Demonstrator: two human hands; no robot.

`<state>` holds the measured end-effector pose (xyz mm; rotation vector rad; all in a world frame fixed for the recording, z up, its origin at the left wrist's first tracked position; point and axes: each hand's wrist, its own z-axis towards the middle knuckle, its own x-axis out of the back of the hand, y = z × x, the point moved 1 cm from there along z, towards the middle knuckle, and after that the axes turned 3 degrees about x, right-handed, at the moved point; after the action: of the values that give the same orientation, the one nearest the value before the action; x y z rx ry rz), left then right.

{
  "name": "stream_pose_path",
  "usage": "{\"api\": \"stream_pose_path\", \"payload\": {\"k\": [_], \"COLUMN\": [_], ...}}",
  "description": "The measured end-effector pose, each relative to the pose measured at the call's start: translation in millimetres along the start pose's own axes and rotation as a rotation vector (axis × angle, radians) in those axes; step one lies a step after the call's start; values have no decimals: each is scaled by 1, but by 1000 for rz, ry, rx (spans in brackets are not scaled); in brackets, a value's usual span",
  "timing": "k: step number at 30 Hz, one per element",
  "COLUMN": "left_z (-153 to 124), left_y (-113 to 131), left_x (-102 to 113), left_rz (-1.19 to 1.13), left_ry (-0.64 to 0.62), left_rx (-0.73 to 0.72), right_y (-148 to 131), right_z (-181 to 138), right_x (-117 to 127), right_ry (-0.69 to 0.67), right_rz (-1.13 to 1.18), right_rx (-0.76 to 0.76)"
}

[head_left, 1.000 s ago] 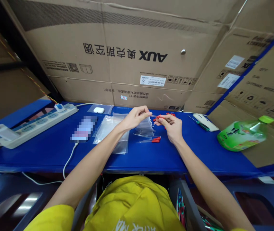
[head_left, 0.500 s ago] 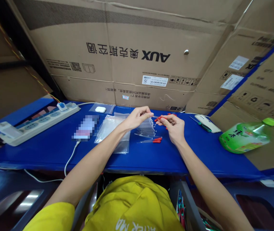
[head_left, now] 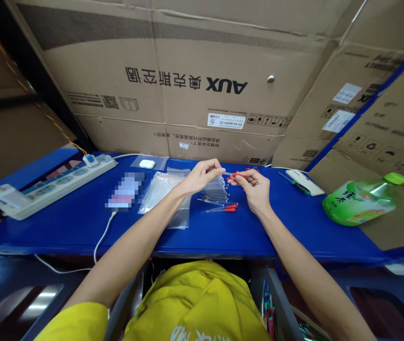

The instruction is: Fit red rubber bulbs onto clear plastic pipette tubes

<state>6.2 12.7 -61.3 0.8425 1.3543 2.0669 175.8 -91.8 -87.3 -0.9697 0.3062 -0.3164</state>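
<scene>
Over the blue table (head_left: pixel 81 222), my left hand (head_left: pixel 202 175) pinches the clear tube end of a thin glass dropper. My right hand (head_left: pixel 253 184) pinches the same dropper's red bulb end (head_left: pixel 233 174), so both hands hold one piece between them. Just below the hands lies a row of several clear glass tubes (head_left: pixel 216 192). Two finished droppers with red bulbs (head_left: pixel 227 208) lie in front of that row. A few loose red bulbs (head_left: pixel 249 169) show behind my right hand.
Clear plastic bags (head_left: pixel 166 194) lie left of the tubes, beside a phone (head_left: pixel 125 190) on a white cable. A power strip (head_left: pixel 52 182) sits far left, an earbud case (head_left: pixel 147 164) behind. A green-handled tool and white device (head_left: pixel 303 182) and a green bottle (head_left: pixel 360 201) lie right. Cardboard boxes (head_left: pixel 202 85) wall the back.
Both hands stay close together on the dropper with only small finger shifts. The view itself has shifted slightly.
</scene>
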Motion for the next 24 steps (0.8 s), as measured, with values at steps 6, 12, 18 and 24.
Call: {"api": "stream_pose_path", "payload": {"k": [6, 12, 18, 24], "left_z": [0, 1, 3, -1], "left_y": [1, 4, 2, 8], "left_x": [0, 1, 5, 5], "left_rz": [-4, 63, 46, 64], "left_ry": [-6, 66, 113, 42], "left_rx": [9, -11, -3, 14], "right_y": [-1, -1, -1, -3], "right_z": [1, 4, 5, 6], "right_x": [2, 3, 5, 7], "right_ry": [-19, -37, -69, -52], "right_rz": [-31, -53, -50, -47], "right_rx": [-7, -15, -30, -18]}}
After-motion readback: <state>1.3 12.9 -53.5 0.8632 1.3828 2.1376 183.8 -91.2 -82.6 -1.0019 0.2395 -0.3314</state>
